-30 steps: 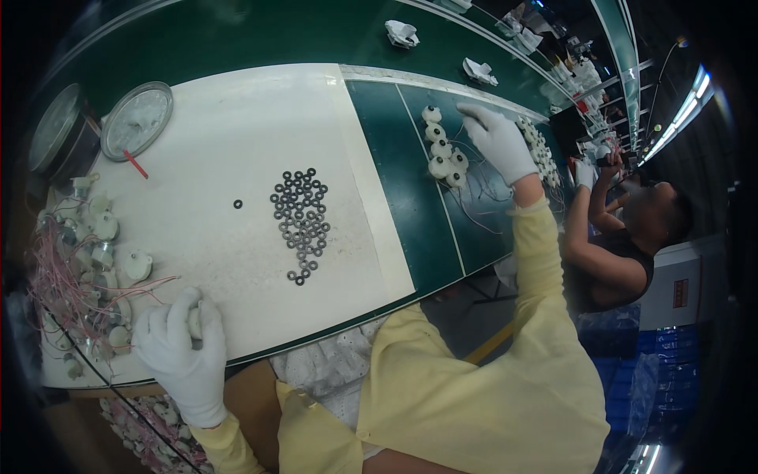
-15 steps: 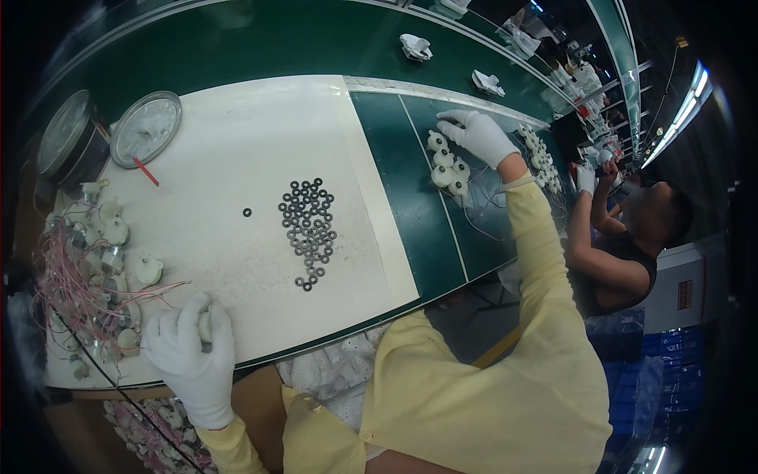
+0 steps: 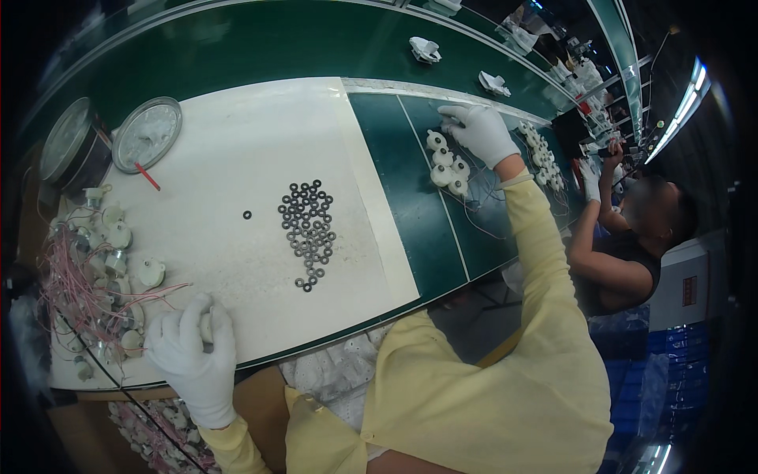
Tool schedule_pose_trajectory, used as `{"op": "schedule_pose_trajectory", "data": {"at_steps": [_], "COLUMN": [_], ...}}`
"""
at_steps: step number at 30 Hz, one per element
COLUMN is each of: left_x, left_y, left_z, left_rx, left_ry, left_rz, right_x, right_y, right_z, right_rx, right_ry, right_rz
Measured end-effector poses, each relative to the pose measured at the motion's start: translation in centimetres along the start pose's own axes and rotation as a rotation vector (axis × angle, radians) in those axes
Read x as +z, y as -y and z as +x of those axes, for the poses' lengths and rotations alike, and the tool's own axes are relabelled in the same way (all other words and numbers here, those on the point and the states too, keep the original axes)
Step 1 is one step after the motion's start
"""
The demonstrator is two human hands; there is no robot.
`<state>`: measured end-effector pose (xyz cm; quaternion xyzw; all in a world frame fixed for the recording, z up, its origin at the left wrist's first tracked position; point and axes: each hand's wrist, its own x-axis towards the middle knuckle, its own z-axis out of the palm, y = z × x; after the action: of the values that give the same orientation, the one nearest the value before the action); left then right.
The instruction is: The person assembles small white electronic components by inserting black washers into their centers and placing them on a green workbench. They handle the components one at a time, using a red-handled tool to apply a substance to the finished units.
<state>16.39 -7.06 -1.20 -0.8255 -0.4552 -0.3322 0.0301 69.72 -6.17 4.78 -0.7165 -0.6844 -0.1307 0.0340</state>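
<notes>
At near left, the left hand pinches a pale round part in its fingers, beside pink-wired parts. Dark rings lie farther in — and at far right, beside clustered white parts, the right hand bends its fingers, perhaps on something; I cannot tell.

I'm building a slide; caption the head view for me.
Left hand holds a pale part beside a parts pile; right hand is near white parts; black rings lie between the hands.
</notes>
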Motion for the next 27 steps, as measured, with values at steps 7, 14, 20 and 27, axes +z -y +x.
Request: {"op": "schedule_pose_trajectory", "data": {"at_steps": [7,14,20,27], "left_x": [0.2,0.2,0.1,0.1], "left_y": [0.1,0.1,0.1,0.0], "left_z": [-0.2,-0.3,-0.2,-0.3], "left_rx": [-0.006,-0.014,-0.004,0.012], "left_ry": [0.001,0.015,0.019,-0.006], "left_rz": [0.015,0.007,0.018,0.015], "right_x": [-2.2,-2.8,-3.5,-2.9], "right_y": [-0.5,0.9,0.6,-0.2], "right_z": [-2.5,-4.9,-5.9,-6.0], "right_rx": [-0.178,-0.091,0.124,0.336], "right_ry": [-0.064,0.130,0.203,0.240], "right_rz": [0.128,0.373,0.539,0.715]}}
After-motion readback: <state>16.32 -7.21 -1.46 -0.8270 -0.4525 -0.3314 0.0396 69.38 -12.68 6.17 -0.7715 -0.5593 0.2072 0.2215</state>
